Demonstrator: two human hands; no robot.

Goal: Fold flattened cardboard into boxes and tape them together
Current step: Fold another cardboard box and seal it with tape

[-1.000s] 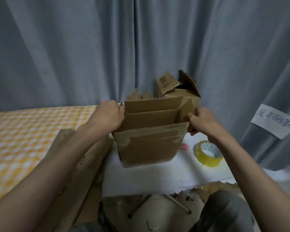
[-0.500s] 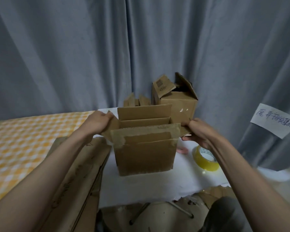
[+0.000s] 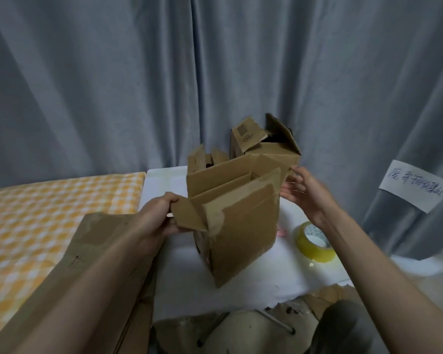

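Gripped by the left hand (image 3: 157, 217) is a side flap of one open cardboard box (image 3: 238, 226) on the white table (image 3: 241, 290); the right hand (image 3: 304, 192) is held spread beside it. Two more boxes (image 3: 264, 146) and one tape roll (image 3: 315, 242) are counted.

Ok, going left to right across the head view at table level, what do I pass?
Checked yellow cloth → flattened cardboard → left hand gripping a side flap → box being folded → right hand, fingers straight by the box's right edge → yellow tape roll → handwritten paper label.
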